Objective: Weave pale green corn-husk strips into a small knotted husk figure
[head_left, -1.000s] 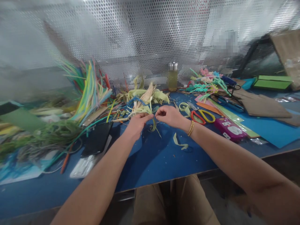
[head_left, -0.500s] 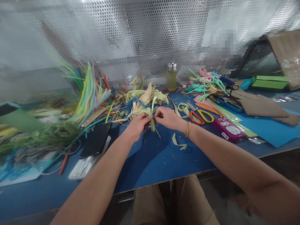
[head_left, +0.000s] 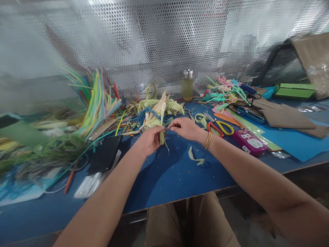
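Observation:
My left hand (head_left: 151,140) is closed on a pale green strip of corn husk (head_left: 162,116), which stands up above the fingers and hangs in a thin tail below them. Just to the right, my right hand (head_left: 188,129) is pinched, its fingertips a little apart from the left ones; whatever lies between them is too small to make out. Behind both hands sits a heap of dried corn husks (head_left: 177,107) with a blue cord (head_left: 149,110) across it. A loose curl of husk (head_left: 195,157) lies on the blue table (head_left: 167,181) nearer me.
To the right are scissors (head_left: 224,127) with red and yellow handles, a purple case (head_left: 249,142) and coloured paper (head_left: 290,137). A glass bottle (head_left: 187,87) stands behind. At left lie a black phone-like slab (head_left: 104,154), green cord (head_left: 61,147) and colourful pipe cleaners (head_left: 96,99).
My left hand has shifted slightly left with the husk strip, which now shows broader above the fingers. The gap between the two hands' fingertips is slightly wider.

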The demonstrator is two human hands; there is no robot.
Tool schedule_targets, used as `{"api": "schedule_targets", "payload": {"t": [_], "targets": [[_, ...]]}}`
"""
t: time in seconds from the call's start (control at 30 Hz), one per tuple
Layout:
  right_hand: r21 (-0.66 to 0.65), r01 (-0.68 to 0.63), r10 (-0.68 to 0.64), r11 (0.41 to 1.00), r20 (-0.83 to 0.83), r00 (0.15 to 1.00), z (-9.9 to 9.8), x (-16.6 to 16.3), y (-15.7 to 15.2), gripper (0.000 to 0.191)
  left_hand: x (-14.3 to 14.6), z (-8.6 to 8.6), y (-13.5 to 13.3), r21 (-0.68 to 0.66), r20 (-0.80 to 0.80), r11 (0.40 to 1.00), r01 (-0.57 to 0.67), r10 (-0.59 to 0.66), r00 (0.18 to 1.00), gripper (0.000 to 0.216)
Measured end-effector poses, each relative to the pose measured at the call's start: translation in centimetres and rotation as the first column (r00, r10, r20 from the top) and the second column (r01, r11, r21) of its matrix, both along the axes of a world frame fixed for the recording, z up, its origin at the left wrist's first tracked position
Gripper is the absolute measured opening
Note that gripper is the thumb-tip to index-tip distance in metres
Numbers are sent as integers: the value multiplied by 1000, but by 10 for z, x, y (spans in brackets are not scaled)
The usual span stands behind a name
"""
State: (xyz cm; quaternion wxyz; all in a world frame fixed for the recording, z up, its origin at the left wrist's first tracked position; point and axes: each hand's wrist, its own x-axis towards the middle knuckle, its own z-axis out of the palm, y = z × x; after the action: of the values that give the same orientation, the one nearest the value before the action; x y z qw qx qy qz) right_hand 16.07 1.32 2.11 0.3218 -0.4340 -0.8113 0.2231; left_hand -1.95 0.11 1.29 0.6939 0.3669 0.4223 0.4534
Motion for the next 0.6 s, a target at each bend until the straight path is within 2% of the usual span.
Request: {"api": "schedule_targets", "payload": {"t": [0.13, 0.3, 0.5, 0.6], "targets": [[62, 8, -11, 998, 63, 998, 3, 2, 0, 17, -4, -2, 2, 35, -45, 999, 15, -13, 999, 19], [192, 107, -135, 976, 138, 981, 8, 8, 2, 16, -7, -6, 5, 70, -143, 998, -4, 14, 990, 28], [252, 121, -164, 960, 154, 974, 10, 8, 2, 16, -8, -4, 5, 66, -219, 998, 4, 11, 976, 23], [276, 119, -169, 954, 165, 972, 10, 6, 1, 15, -9, -1, 4, 59, -263, 997, 49, -31, 964, 22]]}}
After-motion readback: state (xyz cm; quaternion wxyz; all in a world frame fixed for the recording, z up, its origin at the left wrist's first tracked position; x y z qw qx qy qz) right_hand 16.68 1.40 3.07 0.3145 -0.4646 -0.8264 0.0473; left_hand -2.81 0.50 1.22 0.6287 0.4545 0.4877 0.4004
